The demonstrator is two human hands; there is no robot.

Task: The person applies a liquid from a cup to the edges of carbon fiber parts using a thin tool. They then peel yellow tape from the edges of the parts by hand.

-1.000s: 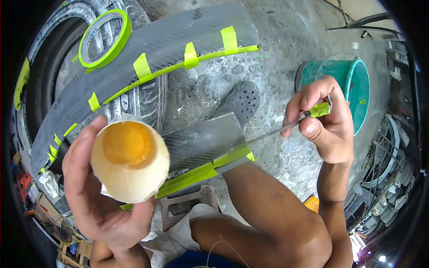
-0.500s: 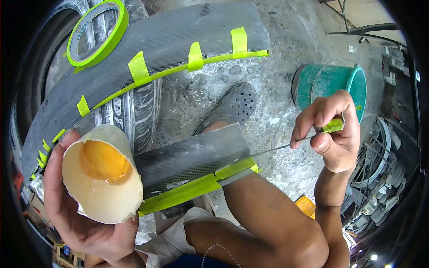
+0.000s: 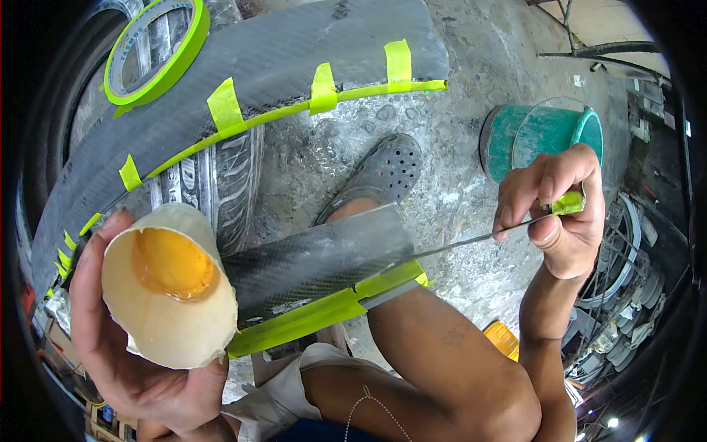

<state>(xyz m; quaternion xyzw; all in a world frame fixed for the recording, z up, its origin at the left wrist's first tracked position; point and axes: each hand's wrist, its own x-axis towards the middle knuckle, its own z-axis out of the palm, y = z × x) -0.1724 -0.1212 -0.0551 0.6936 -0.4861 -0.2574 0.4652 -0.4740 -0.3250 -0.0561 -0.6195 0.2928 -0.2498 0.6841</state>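
Observation:
At the lower left, my left hand (image 3: 140, 387) is wrapped around a cream-coloured cup (image 3: 166, 324) with a ragged rim, tilted toward me. A glossy orange-yellow liquid (image 3: 173, 264) lies inside it. My right hand (image 3: 560, 202) pinches a thin dark strip (image 3: 471, 241), its near end wrapped in green tape (image 3: 568, 203). The strip's far end reaches a short carbon-fibre panel (image 3: 317, 265) over my legs; whether it touches cannot be made out. Bright green tape (image 3: 294, 324) covers this panel's lower edge.
A long curved carbon-fibre panel (image 3: 294, 51) with green tape tabs rests across a tire (image 3: 237, 184). A green tape roll (image 3: 171, 74) sits on it. A green bucket (image 3: 515, 144) stands on the concrete floor at right, near piled parts (image 3: 615, 295). A grey clog (image 3: 383, 173) is on my foot.
My right hand has shifted slightly right with the strip, whose far end stays by the short panel's edge. The left hand and cup stay almost in place.

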